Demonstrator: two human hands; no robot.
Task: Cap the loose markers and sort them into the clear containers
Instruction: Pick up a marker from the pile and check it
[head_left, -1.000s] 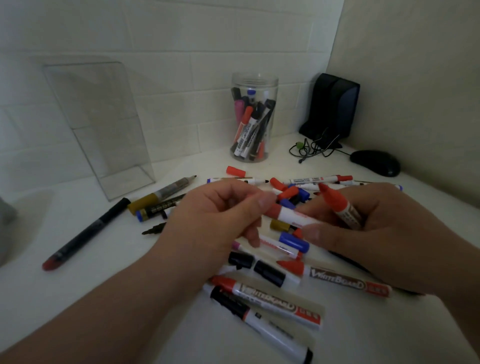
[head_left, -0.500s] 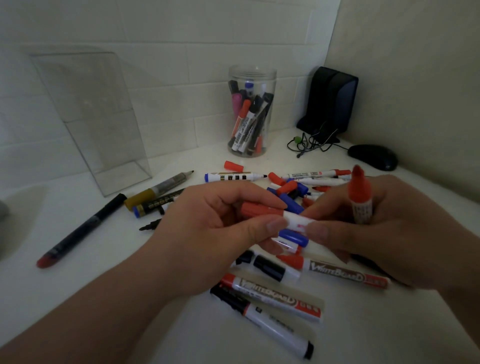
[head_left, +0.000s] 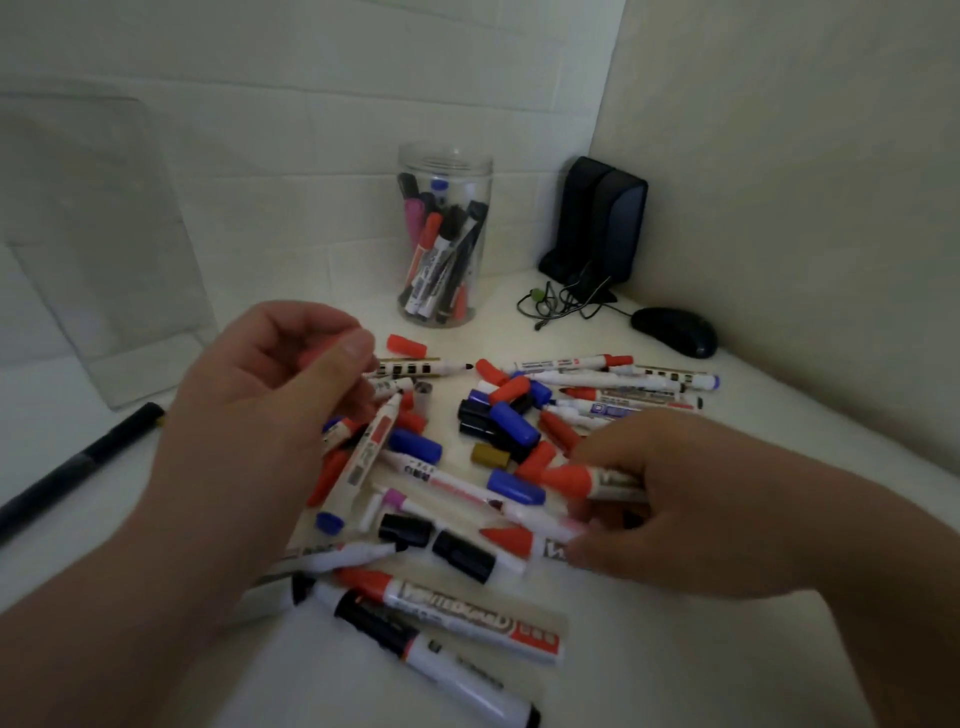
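Observation:
A pile of loose markers and caps (head_left: 498, 426) in red, blue and black lies on the white table. My left hand (head_left: 270, 410) hovers over the pile's left side, and its thumb and curled fingers pinch a small red cap (head_left: 323, 354). Just below it a white marker with a red label (head_left: 366, 457) lies slanted on the pile, tip pointing away. My right hand (head_left: 696, 499) is low at the pile's right side. It grips a red-capped marker (head_left: 584, 478) that lies sideways, and its fingertips touch the markers beneath. A round clear jar (head_left: 444, 156) stands behind.
The jar holds several capped markers. A clear rectangular container (head_left: 104, 234) stands at the back left. A long black marker (head_left: 78, 467) lies on the left. A black speaker (head_left: 602, 218), tangled cables (head_left: 566, 301) and a black mouse (head_left: 675, 330) fill the back right corner.
My hands have moved apart. The left hand rose to the left with the red cap. The white marker held between both hands now lies on the pile. The right hand dropped, its marker turned sideways.

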